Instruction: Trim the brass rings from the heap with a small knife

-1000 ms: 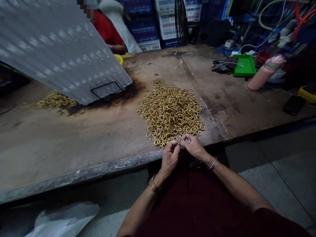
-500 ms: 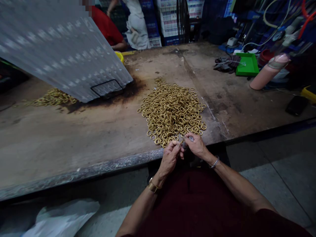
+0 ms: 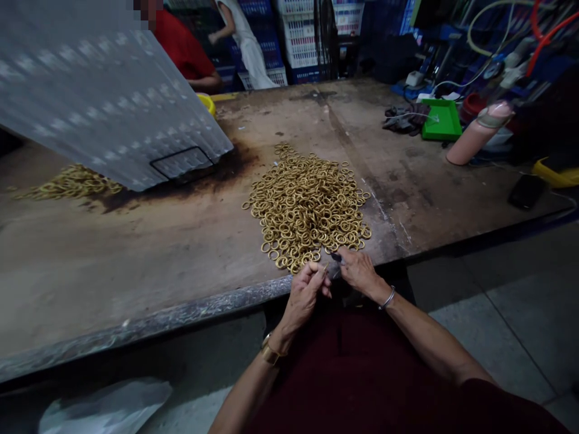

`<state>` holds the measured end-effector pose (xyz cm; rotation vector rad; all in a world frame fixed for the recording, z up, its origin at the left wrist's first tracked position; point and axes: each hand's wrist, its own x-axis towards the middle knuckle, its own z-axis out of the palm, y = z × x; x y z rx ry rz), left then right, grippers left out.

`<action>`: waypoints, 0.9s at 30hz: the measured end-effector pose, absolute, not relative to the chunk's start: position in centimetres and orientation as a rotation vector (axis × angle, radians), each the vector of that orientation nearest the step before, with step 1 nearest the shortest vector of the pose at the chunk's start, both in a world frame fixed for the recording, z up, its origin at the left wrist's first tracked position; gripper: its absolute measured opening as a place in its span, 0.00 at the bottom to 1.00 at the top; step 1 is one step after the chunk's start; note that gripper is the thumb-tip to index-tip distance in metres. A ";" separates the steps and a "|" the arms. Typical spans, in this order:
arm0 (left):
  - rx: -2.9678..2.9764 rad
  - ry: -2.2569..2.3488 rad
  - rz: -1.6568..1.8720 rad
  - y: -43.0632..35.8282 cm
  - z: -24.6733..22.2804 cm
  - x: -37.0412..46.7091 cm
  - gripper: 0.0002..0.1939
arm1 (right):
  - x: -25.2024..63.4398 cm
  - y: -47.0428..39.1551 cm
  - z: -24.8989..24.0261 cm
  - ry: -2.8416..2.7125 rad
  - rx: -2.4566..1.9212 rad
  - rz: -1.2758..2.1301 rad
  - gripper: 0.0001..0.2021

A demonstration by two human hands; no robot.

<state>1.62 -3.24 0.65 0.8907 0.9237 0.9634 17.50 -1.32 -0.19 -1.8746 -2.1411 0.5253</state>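
Note:
A heap of gold-coloured metal rings [image 3: 312,205] lies on the worn wooden table near its front edge. My left hand [image 3: 307,289] is just in front of the heap, fingertips pinched on one ring [image 3: 325,267], which shows nearly edge-on. To its right, my right hand [image 3: 359,272] is closed around a small dark tool [image 3: 336,257], whose tip points at the nearest rings. The palm hides most of that tool, so its kind cannot be made out. The two hands are a little apart.
A large grey ribbed block [image 3: 117,114] stands at left, with more rings [image 3: 72,182] beside it. To the right are a green tray [image 3: 442,119], a pink bottle [image 3: 474,135] and a dark phone [image 3: 527,191]. Two people are beyond the table, near stacked crates [image 3: 298,36].
My right hand has drawn apart from the left, and the dark tool now shows. The left still pinches the ring. The view has shifted slightly; a person at the back has moved.

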 end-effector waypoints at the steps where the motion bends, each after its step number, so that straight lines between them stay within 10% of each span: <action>1: 0.849 0.890 0.953 -3.4 0.8 1.6 0.14 | 18.0 -1.2 -0.3 -2.096 -1.903 0.496 0.12; 15: 0.399 0.706 0.867 -2.1 0.6 2.1 0.13 | 20.6 -0.7 -1.1 -1.862 -2.063 0.276 0.08; 27: 0.545 0.900 0.942 -2.6 0.1 2.9 0.22 | 17.1 -1.2 -0.2 -1.529 -1.436 0.941 0.07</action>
